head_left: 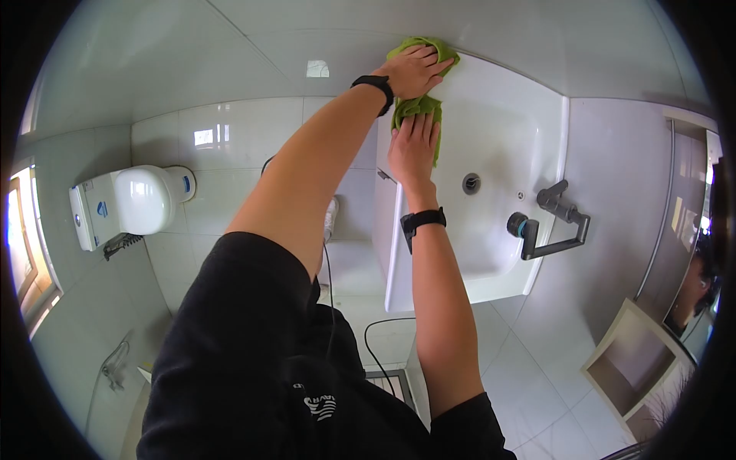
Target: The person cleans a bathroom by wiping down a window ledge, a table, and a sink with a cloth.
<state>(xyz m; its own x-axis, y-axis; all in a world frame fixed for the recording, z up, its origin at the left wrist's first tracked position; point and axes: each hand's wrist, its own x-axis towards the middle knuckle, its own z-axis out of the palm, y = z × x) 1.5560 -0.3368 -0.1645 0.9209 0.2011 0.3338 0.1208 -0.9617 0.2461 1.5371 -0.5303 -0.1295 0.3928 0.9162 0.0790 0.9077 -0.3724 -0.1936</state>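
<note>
A green cloth point(418, 110) lies bunched over the left rim of the white washbasin point(491, 100), at its far corner by the wall. My left hand point(414, 70) is closed over the far part of the cloth, with the fingers bent across it. Nearer to me, my right hand point(414, 149) grips the lower part, fingers pressed into the folds. Whether this is one cloth or two I cannot tell. Both wrists wear black bands. Inside the basin is a round drain point(471, 183).
A dark grey tap point(563, 211) with a bent spout reaches over the basin's right side. To the left stands a white toilet point(144, 201). An open shelf point(632, 345) and a mirror are on the right. A black cable point(368, 337) hangs near my body.
</note>
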